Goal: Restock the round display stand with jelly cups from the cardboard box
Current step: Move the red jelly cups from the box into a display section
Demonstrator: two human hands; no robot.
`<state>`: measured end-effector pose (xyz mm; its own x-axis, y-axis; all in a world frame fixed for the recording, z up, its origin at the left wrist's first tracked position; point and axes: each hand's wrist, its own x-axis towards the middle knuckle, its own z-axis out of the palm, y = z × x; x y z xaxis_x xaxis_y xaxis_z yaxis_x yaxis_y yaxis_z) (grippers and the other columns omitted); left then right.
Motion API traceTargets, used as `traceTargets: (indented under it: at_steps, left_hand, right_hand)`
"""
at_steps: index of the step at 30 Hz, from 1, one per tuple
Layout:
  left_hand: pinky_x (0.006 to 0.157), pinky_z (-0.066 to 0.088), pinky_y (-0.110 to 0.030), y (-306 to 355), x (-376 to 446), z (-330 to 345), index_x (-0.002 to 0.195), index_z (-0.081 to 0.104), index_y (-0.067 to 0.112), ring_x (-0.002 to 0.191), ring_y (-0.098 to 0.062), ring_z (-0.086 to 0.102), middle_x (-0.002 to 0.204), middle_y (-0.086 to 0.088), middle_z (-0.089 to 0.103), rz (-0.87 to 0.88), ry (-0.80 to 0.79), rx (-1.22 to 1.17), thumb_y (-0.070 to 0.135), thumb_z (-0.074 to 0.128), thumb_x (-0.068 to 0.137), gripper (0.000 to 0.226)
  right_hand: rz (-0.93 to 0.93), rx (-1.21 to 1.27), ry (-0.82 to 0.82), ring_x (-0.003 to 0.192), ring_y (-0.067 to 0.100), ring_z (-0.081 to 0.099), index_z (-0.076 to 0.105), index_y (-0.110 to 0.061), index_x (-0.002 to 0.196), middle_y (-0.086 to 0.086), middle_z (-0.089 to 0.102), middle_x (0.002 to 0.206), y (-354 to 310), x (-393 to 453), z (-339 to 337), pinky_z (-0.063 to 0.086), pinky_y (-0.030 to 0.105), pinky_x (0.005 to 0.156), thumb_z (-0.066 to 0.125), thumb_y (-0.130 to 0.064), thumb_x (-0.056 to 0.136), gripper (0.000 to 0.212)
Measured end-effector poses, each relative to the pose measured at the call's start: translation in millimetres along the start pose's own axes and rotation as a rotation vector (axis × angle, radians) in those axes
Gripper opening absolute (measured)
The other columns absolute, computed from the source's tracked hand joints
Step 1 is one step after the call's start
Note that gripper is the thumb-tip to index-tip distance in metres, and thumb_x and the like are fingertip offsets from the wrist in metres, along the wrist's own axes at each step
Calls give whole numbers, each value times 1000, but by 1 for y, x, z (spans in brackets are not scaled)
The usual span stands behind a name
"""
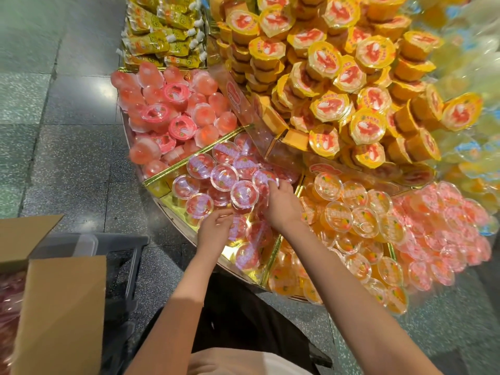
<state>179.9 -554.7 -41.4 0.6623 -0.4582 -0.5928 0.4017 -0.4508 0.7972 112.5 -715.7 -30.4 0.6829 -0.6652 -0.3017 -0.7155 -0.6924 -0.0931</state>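
Observation:
The round display stand (162,204) fills the upper right, split by gold dividers into wedge compartments. The nearest compartment holds several red jelly cups (224,176) with clear lids. My left hand (213,228) is in this compartment with its fingers curled round a red jelly cup (238,227). My right hand (280,204) reaches in from the right and grips another red jelly cup (263,178) at the edge of the pile. The open cardboard box (62,307) stands at the lower left, with red packs showing inside at its left edge.
Pink jelly cups (173,115) fill the compartment to the left, orange ones (349,220) the compartment to the right. Yellow-lidded cups (324,66) are heaped on the upper tier. A dark cart (121,266) carries the box. Grey tiled floor (54,131) lies on the left.

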Motion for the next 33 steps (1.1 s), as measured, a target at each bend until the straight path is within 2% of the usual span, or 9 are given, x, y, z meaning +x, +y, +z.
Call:
traceTargets:
  at_steps: [4, 7, 9, 12, 18, 22, 27, 30, 33]
  left_hand:
    - [93, 51, -43, -4, -8, -25, 92, 62, 34, 103, -23, 62, 109, -3, 64, 5, 13, 39, 14, 58, 92, 20]
    - [83, 52, -32, -6, -13, -50, 97, 62, 28, 94, -19, 64, 106, -3, 64, 18, 13, 55, 16, 58, 94, 13]
    - [80, 47, -31, -9, -18, -72, 97, 62, 28, 91, -22, 63, 99, -3, 65, 24, 46, 91, 18, 59, 94, 11]
    - [77, 44, -29, -21, -30, -107, 101, 64, 24, 93, -29, 63, 89, -3, 65, 0, 130, 100, 12, 57, 93, 16]
    - [76, 38, -24, -61, -70, -191, 114, 63, 13, 90, -18, 57, 105, -4, 64, -73, 257, 174, 12, 56, 93, 23]
    - [75, 42, -26, -100, -105, -252, 116, 62, 12, 82, -20, 58, 105, -8, 65, -166, 349, 81, 15, 59, 93, 23]
    - [79, 40, -22, -151, -152, -310, 123, 60, 10, 106, -23, 60, 114, -9, 64, -243, 511, -11, 16, 55, 96, 28]
    - [82, 44, -24, -184, -174, -335, 125, 59, 11, 108, -20, 59, 121, -5, 63, -287, 588, -79, 16, 53, 97, 29]
    - [77, 43, -23, -216, -187, -351, 122, 60, 13, 101, -19, 61, 118, -4, 65, -353, 673, -176, 14, 51, 96, 27]
  right_hand:
    - [-125, 98, 39, 106, 32, 58, 55, -12, 124, 11, 61, 116, -42, -2, -18, 50, 39, 80, 53, -25, 93, 34]
    - [-205, 164, 28, 93, 31, 64, 61, -14, 118, 11, 65, 108, -80, -6, -25, 55, 38, 74, 52, -23, 92, 28]
    - [-279, 199, 8, 90, 32, 65, 62, -14, 116, 12, 67, 104, -111, -14, -26, 55, 40, 73, 52, -18, 90, 28]
    - [-382, 168, -57, 91, 31, 65, 62, -15, 115, 12, 69, 102, -159, -31, -22, 55, 40, 73, 55, -18, 88, 29]
    - [-598, 102, -183, 104, 35, 61, 61, -12, 112, 14, 68, 107, -256, -68, -6, 50, 39, 80, 54, -20, 89, 26]
    - [-727, 38, -259, 108, 30, 60, 60, -17, 122, 10, 67, 114, -324, -96, 12, 50, 38, 83, 56, -19, 90, 33]
    - [-878, -67, -350, 102, 30, 62, 61, -21, 119, 10, 66, 107, -401, -134, 49, 52, 39, 82, 59, -20, 86, 33]
    - [-997, -119, -380, 104, 32, 60, 63, -18, 117, 13, 64, 110, -441, -156, 74, 50, 41, 85, 61, -19, 83, 35]
    - [-1038, -192, -432, 109, 33, 57, 62, -19, 122, 14, 60, 115, -473, -169, 102, 47, 36, 87, 60, -14, 82, 40]
